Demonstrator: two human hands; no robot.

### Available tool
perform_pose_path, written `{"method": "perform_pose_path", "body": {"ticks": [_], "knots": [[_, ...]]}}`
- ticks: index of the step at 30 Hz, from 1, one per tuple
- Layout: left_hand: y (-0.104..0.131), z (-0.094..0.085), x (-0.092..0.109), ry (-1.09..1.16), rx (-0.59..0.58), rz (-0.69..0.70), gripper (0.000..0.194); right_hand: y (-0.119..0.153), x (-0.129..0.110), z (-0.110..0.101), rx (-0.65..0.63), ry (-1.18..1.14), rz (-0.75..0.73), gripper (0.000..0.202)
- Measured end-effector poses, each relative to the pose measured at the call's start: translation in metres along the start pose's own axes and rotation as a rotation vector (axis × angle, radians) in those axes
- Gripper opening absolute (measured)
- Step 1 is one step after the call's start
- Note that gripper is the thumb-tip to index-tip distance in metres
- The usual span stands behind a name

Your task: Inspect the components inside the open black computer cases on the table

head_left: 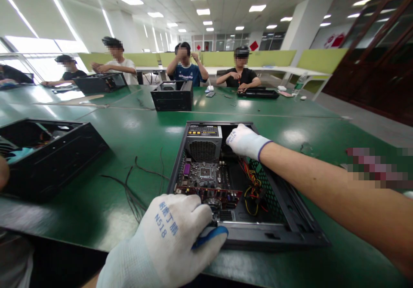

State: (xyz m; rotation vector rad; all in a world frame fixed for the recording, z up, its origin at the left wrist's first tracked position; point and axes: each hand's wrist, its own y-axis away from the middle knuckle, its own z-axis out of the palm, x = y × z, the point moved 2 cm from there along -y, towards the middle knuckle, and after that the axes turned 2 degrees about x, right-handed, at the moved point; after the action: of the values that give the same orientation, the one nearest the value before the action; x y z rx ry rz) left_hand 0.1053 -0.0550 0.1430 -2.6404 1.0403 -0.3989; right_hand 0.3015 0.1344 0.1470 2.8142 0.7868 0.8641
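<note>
A black computer case (277,237) lies open on the green table, with a grey power supply (204,144) at its far left, a motherboard (203,171) and a red card (222,194) inside. My left hand (174,232), in a white glove with blue fingertips, is closed at the near left edge of the case; what its fingers hold, if anything, is hidden. Over the far right part of the case is my right hand (243,140), also gloved, with its fingers curled down beside the power supply; their tips are hidden. Red and yellow wires (253,187) lie inside on the right.
Black cables (129,189) lie left of the case on the green table (135,133). Another open case (61,159) stands at the left. Across the table, several people work near more cases (172,100). A bottle (300,83) stands at the far right.
</note>
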Motion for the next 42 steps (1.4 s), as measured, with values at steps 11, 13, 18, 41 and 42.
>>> {"method": "perform_pose_path", "body": {"ticks": [11, 13, 18, 41, 42], "knots": [[-0.002, 0.001, 0.0, 0.012, -0.006, -0.042, 0.019, 0.058, 0.019, 0.016, 0.47, -0.328, 0.132, 0.045], [-0.002, -0.001, 0.002, 0.034, 0.018, -0.054, 0.008, 0.075, 0.016, 0.024, 0.552, -0.452, 0.169, 0.044], [-0.002, -0.011, -0.002, 0.067, 0.013, -0.082, 0.036, 0.095, 0.009, 0.035, 0.655, -0.621, 0.204, 0.041], [-0.151, 0.082, -0.07, -0.291, -0.81, -0.172, 0.046, 0.096, 0.01, 0.045, 0.754, -0.695, 0.197, 0.04], [-0.153, 0.085, -0.07, -0.302, -0.828, -0.168, 0.046, 0.096, 0.009, 0.045, 0.754, -0.695, 0.198, 0.04]]}}
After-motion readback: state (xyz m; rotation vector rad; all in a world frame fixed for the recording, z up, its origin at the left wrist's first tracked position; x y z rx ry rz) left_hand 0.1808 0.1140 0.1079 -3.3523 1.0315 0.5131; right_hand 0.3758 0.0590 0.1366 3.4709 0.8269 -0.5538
